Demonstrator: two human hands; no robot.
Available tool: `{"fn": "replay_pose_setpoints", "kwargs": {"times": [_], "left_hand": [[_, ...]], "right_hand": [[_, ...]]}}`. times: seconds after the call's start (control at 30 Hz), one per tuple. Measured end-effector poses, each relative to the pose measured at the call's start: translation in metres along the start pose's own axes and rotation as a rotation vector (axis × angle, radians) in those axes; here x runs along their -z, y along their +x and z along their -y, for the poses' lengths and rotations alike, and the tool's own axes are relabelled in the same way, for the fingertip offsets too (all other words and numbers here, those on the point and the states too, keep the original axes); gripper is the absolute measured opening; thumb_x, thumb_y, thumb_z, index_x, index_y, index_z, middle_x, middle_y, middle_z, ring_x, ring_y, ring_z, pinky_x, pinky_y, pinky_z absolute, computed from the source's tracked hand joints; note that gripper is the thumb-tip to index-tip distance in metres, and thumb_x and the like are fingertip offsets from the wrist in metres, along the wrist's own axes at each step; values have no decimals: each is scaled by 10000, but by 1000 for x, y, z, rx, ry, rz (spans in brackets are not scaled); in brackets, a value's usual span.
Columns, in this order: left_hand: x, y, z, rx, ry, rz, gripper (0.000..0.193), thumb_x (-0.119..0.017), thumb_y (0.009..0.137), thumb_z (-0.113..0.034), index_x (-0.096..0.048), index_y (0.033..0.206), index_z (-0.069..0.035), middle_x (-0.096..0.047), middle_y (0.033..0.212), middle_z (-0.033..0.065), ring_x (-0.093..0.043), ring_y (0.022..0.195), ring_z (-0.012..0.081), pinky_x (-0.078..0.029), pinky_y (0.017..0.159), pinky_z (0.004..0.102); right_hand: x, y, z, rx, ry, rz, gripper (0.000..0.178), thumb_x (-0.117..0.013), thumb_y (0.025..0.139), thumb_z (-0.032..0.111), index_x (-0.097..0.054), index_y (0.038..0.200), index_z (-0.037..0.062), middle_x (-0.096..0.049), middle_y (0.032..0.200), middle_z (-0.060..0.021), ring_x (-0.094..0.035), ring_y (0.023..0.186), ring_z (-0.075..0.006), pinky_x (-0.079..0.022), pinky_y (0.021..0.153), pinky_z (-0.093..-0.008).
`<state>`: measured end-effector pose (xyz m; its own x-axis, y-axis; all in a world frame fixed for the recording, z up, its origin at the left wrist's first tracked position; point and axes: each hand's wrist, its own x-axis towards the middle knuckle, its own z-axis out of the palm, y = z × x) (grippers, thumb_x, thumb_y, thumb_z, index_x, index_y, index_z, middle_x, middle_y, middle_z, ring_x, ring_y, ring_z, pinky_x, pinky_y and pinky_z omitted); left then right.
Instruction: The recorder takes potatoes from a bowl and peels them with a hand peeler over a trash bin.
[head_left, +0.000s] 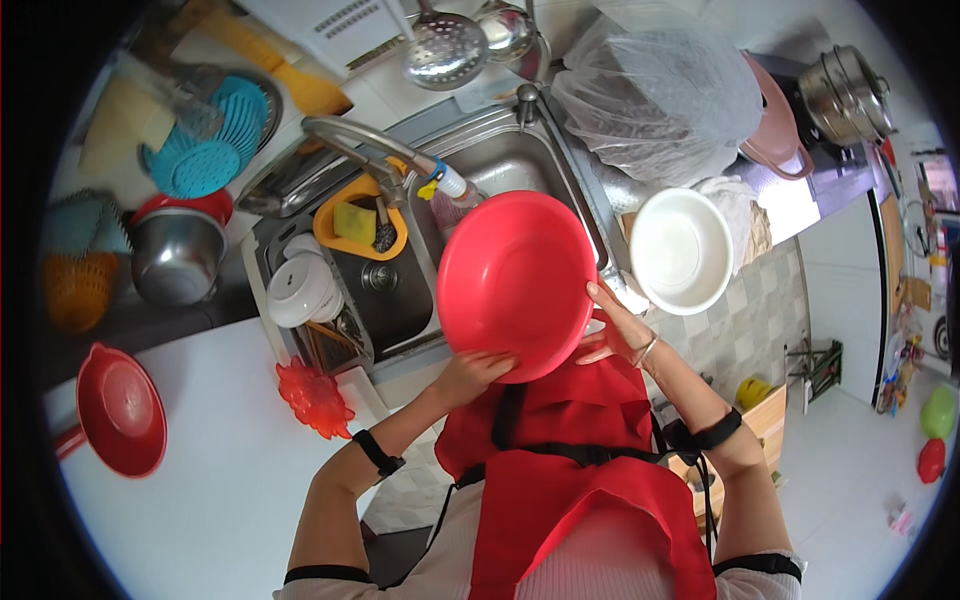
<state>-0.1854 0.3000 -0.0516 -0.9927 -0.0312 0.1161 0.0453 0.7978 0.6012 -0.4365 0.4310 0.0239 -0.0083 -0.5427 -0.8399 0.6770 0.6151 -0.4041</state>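
A red plastic basin [518, 280] is held tilted over the sink's front edge, its hollow turned toward me. My left hand [478, 375] grips its near left rim, with the fingertips lying over the edge. On the right side, my right hand [622, 330] holds the rim, partly behind the basin. Behind it, the basin hides part of the stainless steel sink [520, 165]. The faucet [385, 155] reaches over the sink, with its nozzle [450, 185] just behind the basin's far left rim.
An orange caddy [325, 222] with a yellow sponge [355, 222] sits in the sink's left part, near white bowls [300, 290]. A white basin [681, 251] stands to the right. On the left counter are a red ladle-shaped strainer [122, 410] and a red leaf-edged dish [314, 397].
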Motion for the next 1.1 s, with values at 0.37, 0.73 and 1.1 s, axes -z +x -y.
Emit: {"fn": "replay_pose_setpoints", "kwargs": {"times": [0.37, 0.73, 1.1], "left_hand": [[39, 89, 52, -431, -124, -41, 388, -593, 777, -320, -553, 1108, -122, -541, 1194, 99, -523, 1089, 286, -428, 901, 416], [-120, 104, 258, 1237, -220, 301, 990, -778, 616, -243, -192, 1406, -132, -234, 1424, 214, -295, 1305, 355, -328, 1047, 401], [-122, 65, 270, 1412, -432, -50, 898, -756, 653, -379, -246, 1366, -184, -463, 1224, 220, -558, 1034, 346, -549, 703, 459]], "right_hand": [[34, -43, -48, 169, 8, -397, 714, -578, 792, 55, -194, 1393, 88, -431, 1296, -148, -551, 1052, -300, -579, 650, -369], [40, -42, -107, 527, -377, -591, 543, -605, 740, 41, -412, 1243, -32, -584, 1121, -200, -561, 1066, -261, -437, 892, -345], [50, -34, -95, 380, -279, -581, 530, -584, 757, -14, -414, 1259, -15, -562, 1153, -122, -531, 1067, -208, -415, 912, -312]]}}
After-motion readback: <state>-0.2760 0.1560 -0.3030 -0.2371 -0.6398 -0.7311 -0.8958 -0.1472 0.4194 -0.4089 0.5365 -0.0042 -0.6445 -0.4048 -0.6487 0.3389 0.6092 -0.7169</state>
